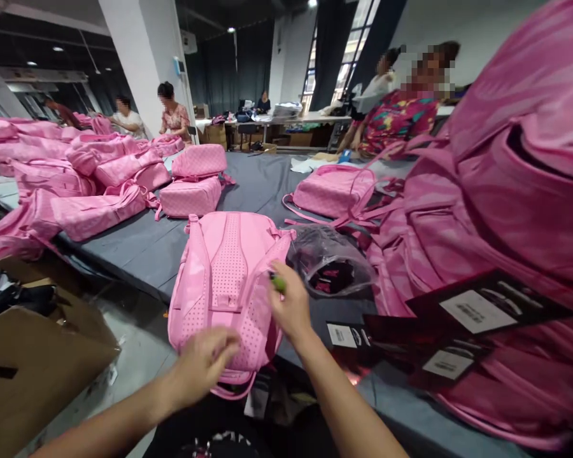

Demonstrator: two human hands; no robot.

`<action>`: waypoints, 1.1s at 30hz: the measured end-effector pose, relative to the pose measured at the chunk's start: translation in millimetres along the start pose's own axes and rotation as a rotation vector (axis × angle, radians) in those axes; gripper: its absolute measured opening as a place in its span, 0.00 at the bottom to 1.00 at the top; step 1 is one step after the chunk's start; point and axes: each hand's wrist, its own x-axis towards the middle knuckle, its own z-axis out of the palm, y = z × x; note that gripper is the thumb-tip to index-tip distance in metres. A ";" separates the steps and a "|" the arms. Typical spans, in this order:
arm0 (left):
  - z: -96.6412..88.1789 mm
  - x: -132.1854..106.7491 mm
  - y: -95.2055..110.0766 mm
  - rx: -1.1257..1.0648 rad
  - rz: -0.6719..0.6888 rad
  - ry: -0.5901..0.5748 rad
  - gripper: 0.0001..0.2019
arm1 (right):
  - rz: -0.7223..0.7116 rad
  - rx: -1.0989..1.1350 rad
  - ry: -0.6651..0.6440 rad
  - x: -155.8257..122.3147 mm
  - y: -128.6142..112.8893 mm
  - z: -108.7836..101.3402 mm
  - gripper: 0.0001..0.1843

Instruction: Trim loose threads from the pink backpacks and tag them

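Observation:
A pink backpack (pixel 226 254) lies in front of me at the table's edge, its padded, dotted back panel and shoulder straps facing up. My left hand (pixel 205 359) is over its lower left part, smeared by motion, so I cannot make out whether its fingers hold anything. At the backpack's right side, my right hand (pixel 290 299) is closed on a small green and black object (pixel 279 282), whose kind is too blurred to tell. Just right of that hand is a clear plastic bag (pixel 332 254) with dark, pink-printed items in it.
A tall pile of pink backpacks (pixel 506 210) rises close on the right, with black hang tags (pixel 487 305) in front. More pink backpacks (pixel 100 165) cover the table's left. A cardboard box (pixel 42 356) stands lower left. Several people work farther back.

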 end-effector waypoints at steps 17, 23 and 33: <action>47.8 94.8 50.5 -0.075 0.993 -0.311 0.13 | 0.278 -0.382 0.232 -104.9 41.5 10.8 0.20; 122.2 170.8 110.8 0.066 1.392 -0.493 0.17 | 0.130 -0.338 0.231 -130.1 62.7 23.8 0.13; 77.0 223.5 68.5 0.278 1.232 -0.386 0.20 | -0.166 -0.445 0.211 -137.0 40.0 42.4 0.10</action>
